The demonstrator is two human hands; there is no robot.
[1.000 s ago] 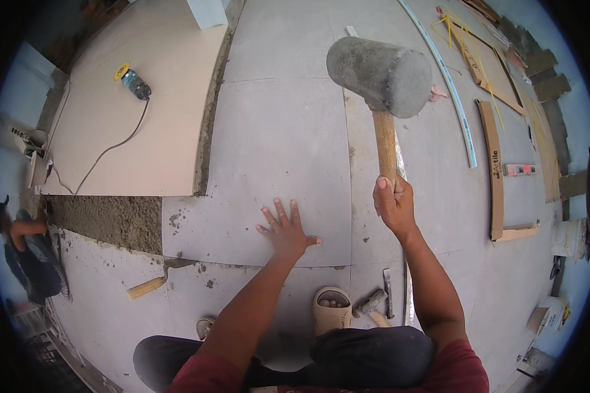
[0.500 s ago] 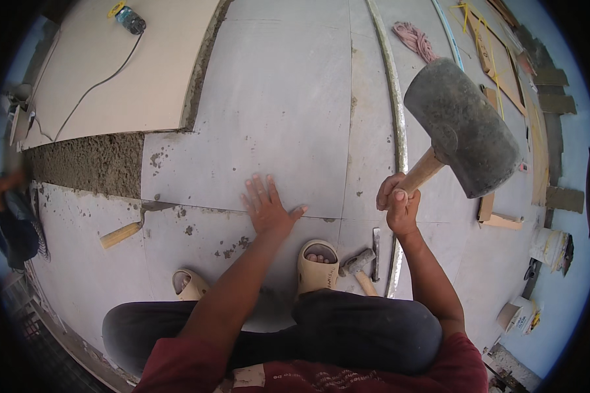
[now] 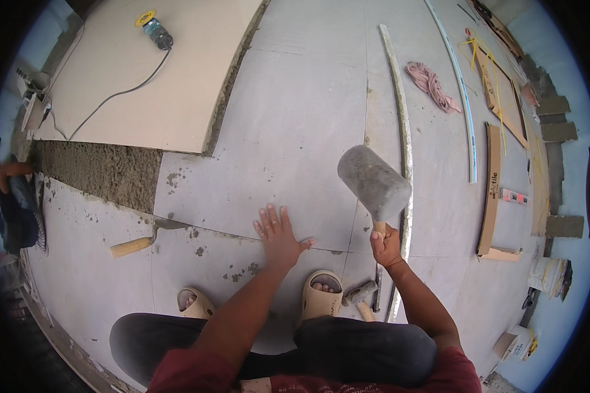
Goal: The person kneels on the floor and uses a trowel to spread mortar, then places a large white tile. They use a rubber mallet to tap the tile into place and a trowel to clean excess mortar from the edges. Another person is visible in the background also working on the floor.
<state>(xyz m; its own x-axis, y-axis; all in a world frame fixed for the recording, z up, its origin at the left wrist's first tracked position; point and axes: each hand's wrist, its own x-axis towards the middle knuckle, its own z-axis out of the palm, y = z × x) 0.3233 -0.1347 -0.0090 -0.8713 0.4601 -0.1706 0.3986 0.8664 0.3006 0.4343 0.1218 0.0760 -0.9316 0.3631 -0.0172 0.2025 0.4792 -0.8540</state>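
Note:
My left hand (image 3: 279, 239) lies spread on a large grey floor tile (image 3: 295, 118), close to the joint with the nearer tile. My right hand (image 3: 385, 245) grips the wooden handle of a grey rubber mallet (image 3: 372, 182), whose head hangs over the tiles beside a long metal straightedge (image 3: 392, 72). A small hammer (image 3: 360, 292) and a narrow steel tool (image 3: 377, 278) lie by my right sandal (image 3: 322, 301). To the left, a trowel (image 3: 131, 247) rests near a strip of rough mortar (image 3: 98, 171).
A raised beige tile (image 3: 131, 98) bears a corded power tool (image 3: 156, 31). A crouching person (image 3: 10, 209) is at far left. On the right are a pink cloth (image 3: 432, 85), a blue-white pipe (image 3: 465, 118), cardboard strips (image 3: 488, 190), a level (image 3: 513, 196) and buckets (image 3: 545, 274) by the wall.
The mallet has come down from its raised position and shifted left and nearer the tiles since half a second ago. My left hand stays spread on the tile; the view has shifted slightly.

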